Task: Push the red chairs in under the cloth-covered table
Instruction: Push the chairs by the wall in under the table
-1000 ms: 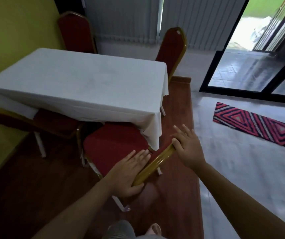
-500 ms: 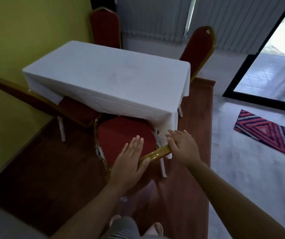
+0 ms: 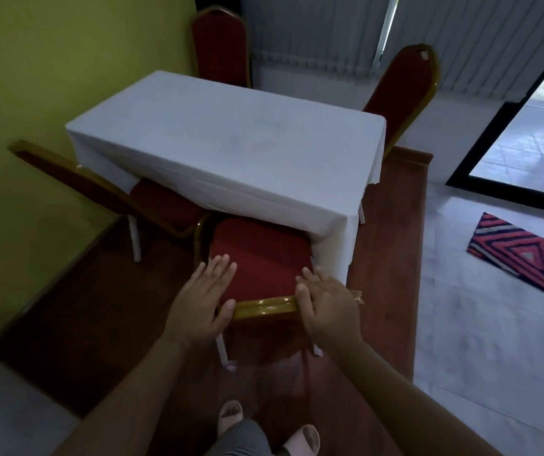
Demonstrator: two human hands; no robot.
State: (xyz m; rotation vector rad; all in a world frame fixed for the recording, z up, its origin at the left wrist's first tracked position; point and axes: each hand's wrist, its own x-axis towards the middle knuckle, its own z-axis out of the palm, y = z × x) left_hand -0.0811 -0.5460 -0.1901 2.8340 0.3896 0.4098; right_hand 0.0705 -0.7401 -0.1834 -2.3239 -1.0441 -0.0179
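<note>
A table under a white cloth [image 3: 231, 143] stands by the yellow wall. The nearest red chair [image 3: 260, 258], gold-framed, faces the table's near end, with the front of its seat under the hanging cloth. My left hand [image 3: 203, 299] and my right hand [image 3: 328, 301] each hold the top of its backrest [image 3: 264, 306], fingers flat over the front, thumbs on the gold rail. A second red chair [image 3: 165, 205] sits at the left side, seat partly under the cloth. Two more stand at the far end [image 3: 221, 44] and the right side [image 3: 402, 93].
The table stands on red-brown flooring [image 3: 392, 245] that meets pale tiles [image 3: 481, 340] on the right. A striped red and blue rug [image 3: 527, 255] lies on the tiles near a black-framed glass door [image 3: 481, 166]. My slippered feet [image 3: 231, 414] are just behind the near chair.
The near chair has swung from an angle to square with the table and slid farther under the cloth. Both hands stayed on its backrest, and my view has shifted left.
</note>
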